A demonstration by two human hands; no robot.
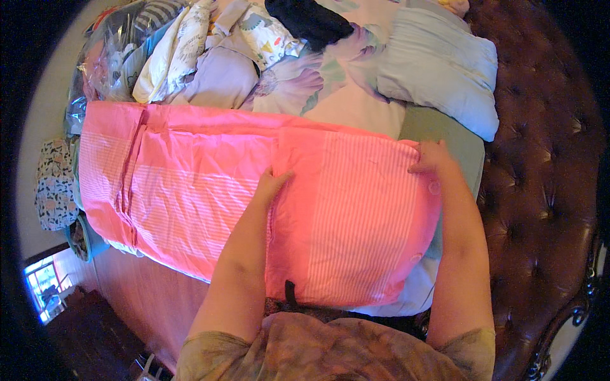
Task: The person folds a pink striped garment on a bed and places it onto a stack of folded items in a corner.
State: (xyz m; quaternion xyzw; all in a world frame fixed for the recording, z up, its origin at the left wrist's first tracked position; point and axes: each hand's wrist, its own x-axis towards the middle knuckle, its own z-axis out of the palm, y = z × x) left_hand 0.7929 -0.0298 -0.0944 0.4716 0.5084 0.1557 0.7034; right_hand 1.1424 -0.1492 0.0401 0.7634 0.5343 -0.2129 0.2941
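Observation:
A pink fabric cover with white stripes (362, 214) lies folded in layers across the bed before me. My left hand (276, 183) rests at the folded edge in the middle of the cover, its thumb and fingers partly spread; whether it pinches the cloth cannot be told. At the cover's right end, my right hand (431, 157) touches the far corner, its fingers partly hidden. Round snaps or buttons show along the rounded right edge. A short black strip (289, 291) lies at the near edge of the cover.
A pale blue pillow (441, 71) lies at the far right, beside a tufted brown leather headboard (533, 143). Beyond the cover are a black cloth (310, 21), patterned folded fabrics (178, 52) and a clear plastic bag (107, 62) on the floral sheet (352, 90). Wooden floor (143, 290) shows at the lower left.

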